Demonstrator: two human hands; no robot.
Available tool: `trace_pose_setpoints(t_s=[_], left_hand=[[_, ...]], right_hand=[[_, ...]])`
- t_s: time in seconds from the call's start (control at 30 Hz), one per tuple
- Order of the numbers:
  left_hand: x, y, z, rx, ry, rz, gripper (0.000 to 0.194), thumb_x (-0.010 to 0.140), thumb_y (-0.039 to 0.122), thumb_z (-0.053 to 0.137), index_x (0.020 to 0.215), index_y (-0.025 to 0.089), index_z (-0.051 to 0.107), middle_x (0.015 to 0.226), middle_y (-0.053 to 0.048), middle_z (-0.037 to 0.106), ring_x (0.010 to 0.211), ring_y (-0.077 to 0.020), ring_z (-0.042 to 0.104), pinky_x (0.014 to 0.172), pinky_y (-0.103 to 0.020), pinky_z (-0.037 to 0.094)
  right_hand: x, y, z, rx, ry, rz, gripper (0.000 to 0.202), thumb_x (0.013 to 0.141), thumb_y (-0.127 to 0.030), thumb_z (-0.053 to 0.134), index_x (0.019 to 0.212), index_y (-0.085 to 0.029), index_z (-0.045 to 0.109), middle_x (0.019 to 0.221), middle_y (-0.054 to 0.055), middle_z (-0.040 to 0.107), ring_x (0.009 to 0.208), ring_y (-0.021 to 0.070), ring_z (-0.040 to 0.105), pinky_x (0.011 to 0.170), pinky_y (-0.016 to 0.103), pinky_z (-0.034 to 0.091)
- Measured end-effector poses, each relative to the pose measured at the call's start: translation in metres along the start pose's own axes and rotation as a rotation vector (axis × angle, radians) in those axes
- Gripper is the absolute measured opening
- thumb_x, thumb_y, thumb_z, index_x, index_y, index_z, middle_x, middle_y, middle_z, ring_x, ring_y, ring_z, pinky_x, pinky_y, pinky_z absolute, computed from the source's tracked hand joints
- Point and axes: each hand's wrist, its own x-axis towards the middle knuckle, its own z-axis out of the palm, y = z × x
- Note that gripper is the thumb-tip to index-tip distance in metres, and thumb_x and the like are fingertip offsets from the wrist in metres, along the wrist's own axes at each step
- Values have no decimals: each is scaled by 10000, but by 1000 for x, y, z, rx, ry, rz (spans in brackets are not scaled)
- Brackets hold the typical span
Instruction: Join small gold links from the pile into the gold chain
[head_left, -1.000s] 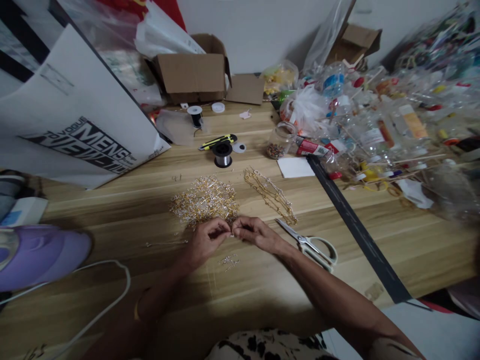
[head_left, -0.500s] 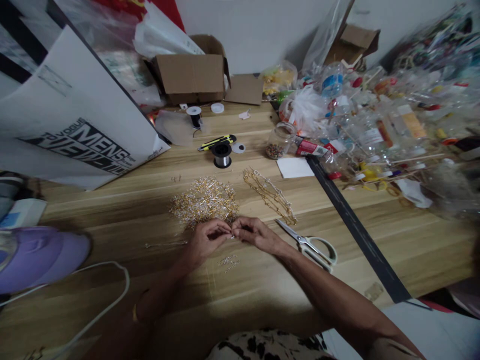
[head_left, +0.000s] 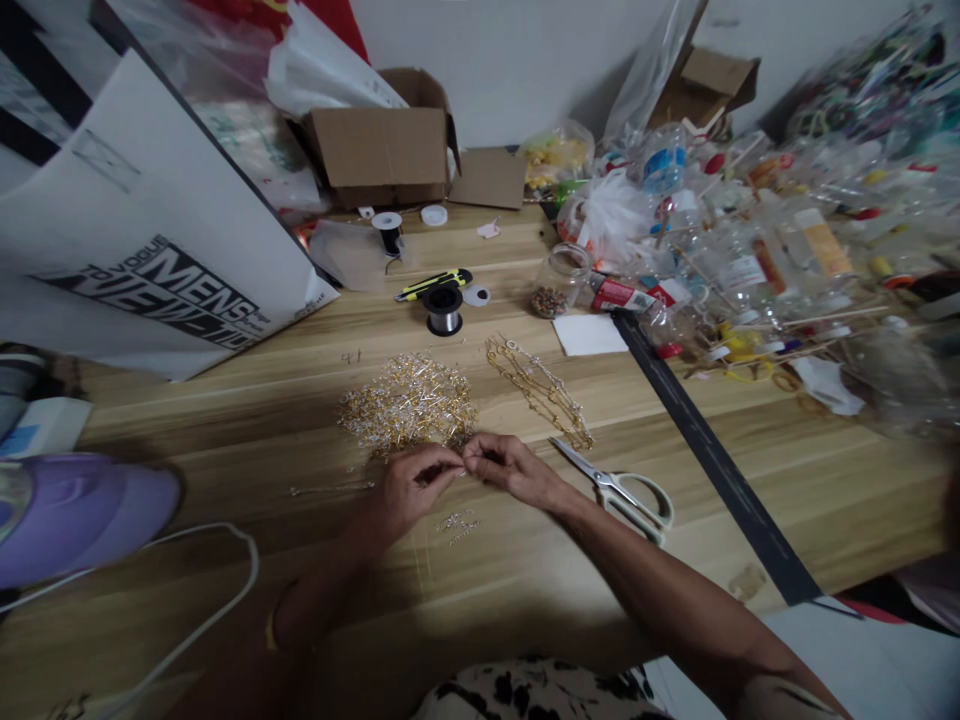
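My left hand (head_left: 414,486) and my right hand (head_left: 511,468) meet at their fingertips over the wooden table, both pinched. Between them is a tiny piece, too small to make out. Just beyond the fingers lies a heap of gold and silver beads (head_left: 405,402). Several gold and silver beaded chains (head_left: 540,390) are stretched out beyond my right hand. Nearer me sits a small cluster of silvery pieces (head_left: 457,524). A thin beaded strand (head_left: 330,488) runs along the table to the left of my left hand. Scissors (head_left: 621,490) rest beside my right forearm.
Farther back are a wire spool (head_left: 444,316), a yellow utility knife (head_left: 435,284) and a jar of beads (head_left: 561,284). A cardboard box (head_left: 381,148) stands behind. Plastic bottles (head_left: 742,260) crowd the right, past a black strip (head_left: 712,455). A white bag (head_left: 157,230) and purple appliance (head_left: 90,515) occupy the left.
My left hand has shifted slightly downward and its wrist has turned a little. My right hand stays almost in place, fingertips still against the left ones.
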Motion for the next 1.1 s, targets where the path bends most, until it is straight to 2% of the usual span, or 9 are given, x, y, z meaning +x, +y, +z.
trace_pose_setpoints(t_s=[0.17, 0.43, 0.57, 0.73, 0.87, 1.1], left_hand=[[-1, 0, 0, -3, -4, 13, 102, 805, 189, 625, 737, 170, 699, 695, -35, 714, 623, -132, 640, 611, -224, 491], [-2, -4, 1, 10, 1, -42, 127, 807, 226, 638, 705, 161, 677, 644, -17, 700, 574, -118, 623, 563, -204, 467], [-1, -1, 0, -24, -6, -104, 142, 819, 248, 623, 708, 162, 646, 632, -9, 687, 571, -116, 621, 565, -202, 473], [-2, -2, 1, -176, -20, -213, 144, 838, 269, 584, 743, 161, 574, 618, -14, 681, 568, -127, 650, 526, -196, 479], [-5, -6, 3, -248, -58, -316, 163, 853, 312, 561, 777, 170, 532, 577, 7, 646, 480, -108, 601, 421, -166, 415], [-6, -3, 1, -233, -126, -357, 181, 894, 338, 502, 805, 181, 491, 562, 35, 591, 440, -82, 514, 450, -178, 421]], right_hand=[[0, 0, 0, -15, 2, -10, 297, 863, -431, 552, 778, -146, 544, 705, -12, 455, 644, 109, 382, 585, 229, 291], [-1, -1, 1, -22, -3, -22, 307, 871, -432, 547, 777, -140, 551, 726, 0, 475, 656, 111, 393, 584, 230, 297], [0, 1, 1, -13, 26, 2, 320, 870, -447, 558, 791, -137, 563, 700, -12, 466, 618, 97, 377, 551, 216, 288], [-1, 0, 2, 15, 41, 32, 321, 868, -456, 562, 855, -135, 577, 681, -21, 475, 582, 89, 372, 527, 207, 286], [-1, 2, 4, -25, 69, 8, 308, 871, -445, 562, 883, -138, 589, 708, -12, 498, 619, 98, 406, 553, 212, 303], [-4, 7, 9, -69, 128, -10, 261, 884, -400, 556, 954, -150, 582, 640, -43, 460, 570, 90, 396, 531, 205, 303]])
